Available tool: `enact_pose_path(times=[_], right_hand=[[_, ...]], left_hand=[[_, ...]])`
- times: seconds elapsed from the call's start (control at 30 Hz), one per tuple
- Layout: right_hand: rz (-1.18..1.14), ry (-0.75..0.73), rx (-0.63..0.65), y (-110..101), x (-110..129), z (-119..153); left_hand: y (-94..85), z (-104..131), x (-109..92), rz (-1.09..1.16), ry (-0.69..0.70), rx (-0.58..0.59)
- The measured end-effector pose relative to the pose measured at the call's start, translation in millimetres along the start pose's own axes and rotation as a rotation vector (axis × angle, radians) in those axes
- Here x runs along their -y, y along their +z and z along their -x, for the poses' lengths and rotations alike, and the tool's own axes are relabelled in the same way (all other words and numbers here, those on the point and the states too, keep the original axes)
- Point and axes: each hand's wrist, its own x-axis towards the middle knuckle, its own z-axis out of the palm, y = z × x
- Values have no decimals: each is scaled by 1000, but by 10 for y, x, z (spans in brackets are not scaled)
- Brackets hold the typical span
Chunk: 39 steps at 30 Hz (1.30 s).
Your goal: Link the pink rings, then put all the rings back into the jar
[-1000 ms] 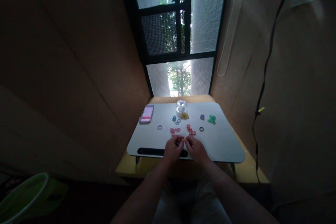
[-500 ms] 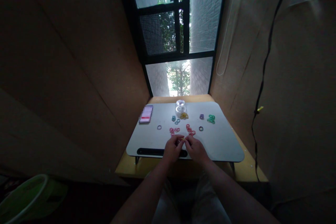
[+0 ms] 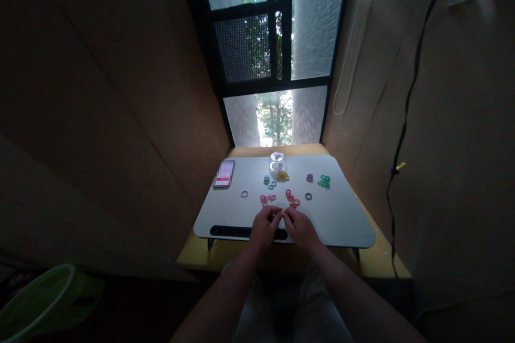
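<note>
My left hand (image 3: 265, 225) and my right hand (image 3: 300, 226) meet over the front of a white lap table (image 3: 341, 225). The thumbs and fingers of both are pinched together on a small yellow elastic band, of which only a speck shows between the fingertips. Just beyond my fingers lie pink elastic bands (image 3: 264, 199) on the left and red ones (image 3: 290, 196) on the right. Farther back, yellow elastic bands (image 3: 283, 177) rest against a clear plastic jar (image 3: 277, 164). Blue-grey bands (image 3: 266, 180) lie left of it.
Green bands (image 3: 324, 181), a purple bunch (image 3: 309, 177) and a dark band (image 3: 308, 196) lie on the right. A single mauve band (image 3: 244, 194) and a phone (image 3: 224, 173) are on the left. A black slotted strip (image 3: 231, 232) runs along the front edge.
My hands stay in nearly the same place. The fingertips cover more of the yellow band than before. The things on the table have not moved.
</note>
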Motion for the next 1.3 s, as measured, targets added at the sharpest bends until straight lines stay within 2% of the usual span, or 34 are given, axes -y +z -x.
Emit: enact_pose_path(times=[0.17, 0.8, 1.3], right_hand=[[9, -11, 1, -7, 16, 23], [25, -4, -30, 1, 17, 22], [57, -20, 3, 19, -15, 23]], left_hand=[[7, -2, 26, -6, -38, -24], [-5, 5, -14, -51, -28, 2], [-5, 13, -27, -88, -31, 17]])
